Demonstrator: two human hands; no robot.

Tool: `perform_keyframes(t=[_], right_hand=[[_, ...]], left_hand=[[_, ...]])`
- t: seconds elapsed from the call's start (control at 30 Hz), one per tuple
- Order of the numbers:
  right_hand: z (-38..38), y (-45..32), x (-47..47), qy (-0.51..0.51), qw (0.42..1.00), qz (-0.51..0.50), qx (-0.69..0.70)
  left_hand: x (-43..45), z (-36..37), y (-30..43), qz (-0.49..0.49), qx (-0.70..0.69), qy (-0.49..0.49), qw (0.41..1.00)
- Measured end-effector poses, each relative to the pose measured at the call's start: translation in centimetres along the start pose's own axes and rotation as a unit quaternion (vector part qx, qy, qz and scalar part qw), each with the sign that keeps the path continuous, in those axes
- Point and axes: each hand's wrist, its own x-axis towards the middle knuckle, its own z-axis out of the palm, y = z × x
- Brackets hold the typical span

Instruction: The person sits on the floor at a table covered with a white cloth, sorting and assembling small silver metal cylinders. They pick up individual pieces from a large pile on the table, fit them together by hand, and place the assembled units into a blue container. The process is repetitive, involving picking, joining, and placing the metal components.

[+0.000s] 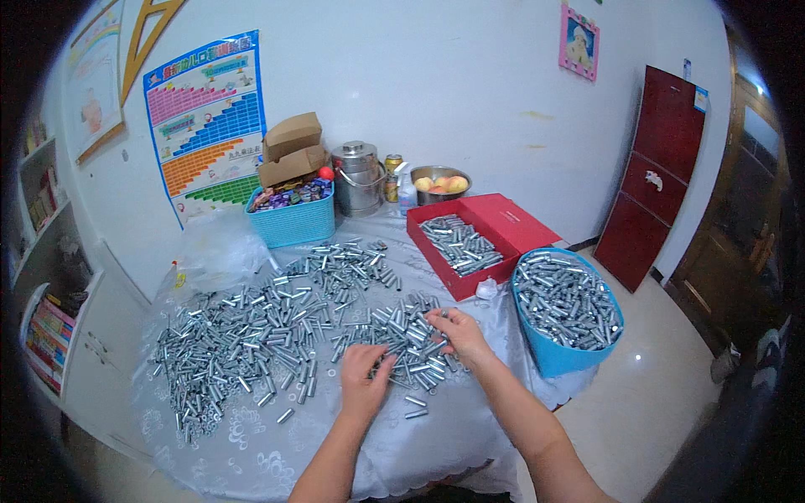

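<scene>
Short shiny metal sleeves [242,346] lie in a wide loose heap over the left side of the table, with small washers [214,412] among them at the near edge. A smaller pile of sleeves [409,327] lies before me, between my two hands. My left hand [366,380] rests at the near left side of that pile, fingers curled down among the pieces, its fingertips partly hidden. On the pile's right side is my right hand [462,336], thumb and forefinger close together by a small metal piece. Whether either hand grips a part is unclear.
At the right, a blue tub [547,358] is full of assembled metal parts; a red box [462,290] beside it holds more. Behind stand a turquoise basket [292,223] of wrapped sweets, a steel canister [358,182], a spray bottle [406,192] and a steel bowl [440,196] of fruit.
</scene>
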Motion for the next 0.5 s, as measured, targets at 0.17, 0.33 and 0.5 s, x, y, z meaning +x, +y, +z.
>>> perform_keyframes(t=[0.17, 0.33, 0.5], right_hand=[[1.8, 2.8, 1.1, -0.028, 0.989, 0.046, 0.137], [2.5, 2.8, 0.1, -0.029, 0.986, 0.07, 0.152], [2.8, 2.0, -0.4, -0.027, 0.987, 0.065, 0.145]], left_hand=[[-0.1, 0.3, 0.6, 0.007, -0.021, -0.077, 0.997], [-0.9, 1.2, -0.3, -0.011, -0.041, -0.104, 0.994], [-0.8, 1.5, 0.1, -0.066, -0.052, -0.103, 0.991]])
